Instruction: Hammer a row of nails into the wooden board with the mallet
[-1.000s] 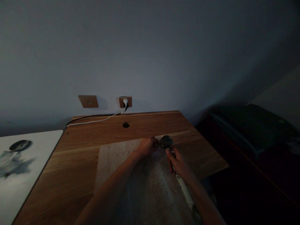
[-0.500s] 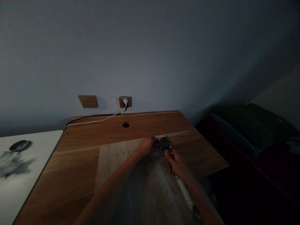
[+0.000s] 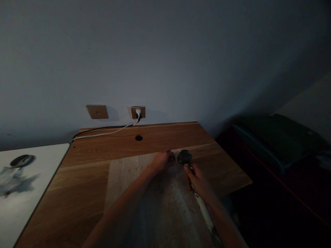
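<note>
My right hand (image 3: 197,179) is closed around the neck of a ladle (image 3: 184,157). Its dark round head points away from me, and its long pale handle runs back under my right forearm. To the left of that head, my left hand (image 3: 163,160) rests low over the far part of a pale wooden board (image 3: 121,193). Its fingers are pinched together, and whatever is between them is too small and dark to make out. Several small dark dots (image 3: 136,168) form a row on the board, left of my left hand.
The board lies on a brown wooden desk (image 3: 64,193) with a cable hole (image 3: 139,137). A white table (image 3: 38,220) at the left bears a dark round object (image 3: 22,160) and crumpled clear plastic (image 3: 10,179). Cables (image 3: 111,132) lead to a wall socket (image 3: 134,112). A dark green cushion-like object (image 3: 281,141) is at the right.
The ladle's head has shifted slightly right, away from my left fingers, and shows more of its round face. My right hand moved with it; my left hand stays nearly in place.
</note>
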A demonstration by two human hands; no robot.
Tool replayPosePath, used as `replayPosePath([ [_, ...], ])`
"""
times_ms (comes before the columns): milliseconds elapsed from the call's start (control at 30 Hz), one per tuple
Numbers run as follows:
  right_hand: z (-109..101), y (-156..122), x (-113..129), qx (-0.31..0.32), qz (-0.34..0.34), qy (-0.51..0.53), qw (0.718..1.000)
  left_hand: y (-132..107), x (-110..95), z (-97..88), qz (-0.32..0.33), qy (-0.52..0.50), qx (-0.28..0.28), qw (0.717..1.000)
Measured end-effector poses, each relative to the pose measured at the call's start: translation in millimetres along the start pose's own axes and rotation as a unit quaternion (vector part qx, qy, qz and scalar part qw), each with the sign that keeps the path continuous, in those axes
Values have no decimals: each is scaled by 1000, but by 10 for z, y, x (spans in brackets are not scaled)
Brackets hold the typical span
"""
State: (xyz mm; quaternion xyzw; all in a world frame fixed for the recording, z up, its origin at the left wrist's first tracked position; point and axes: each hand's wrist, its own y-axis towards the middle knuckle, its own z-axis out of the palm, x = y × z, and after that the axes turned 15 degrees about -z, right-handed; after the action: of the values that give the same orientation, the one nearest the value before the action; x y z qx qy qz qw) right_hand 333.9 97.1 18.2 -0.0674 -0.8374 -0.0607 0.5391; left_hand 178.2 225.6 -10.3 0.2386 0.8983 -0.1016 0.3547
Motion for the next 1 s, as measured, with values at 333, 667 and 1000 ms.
replayPosePath([
  [333,1,-2,22,18,7,0,1000,6,44,33,32,3,-4,999],
  [667,4,-147,-114,-5,-13,-1,1000,-24,-19,-16,8,11,3,1000],
  [1000,34,-223,-261,-36,10,-19,999,-51,-36,-72,15,-29,-7,999],
])
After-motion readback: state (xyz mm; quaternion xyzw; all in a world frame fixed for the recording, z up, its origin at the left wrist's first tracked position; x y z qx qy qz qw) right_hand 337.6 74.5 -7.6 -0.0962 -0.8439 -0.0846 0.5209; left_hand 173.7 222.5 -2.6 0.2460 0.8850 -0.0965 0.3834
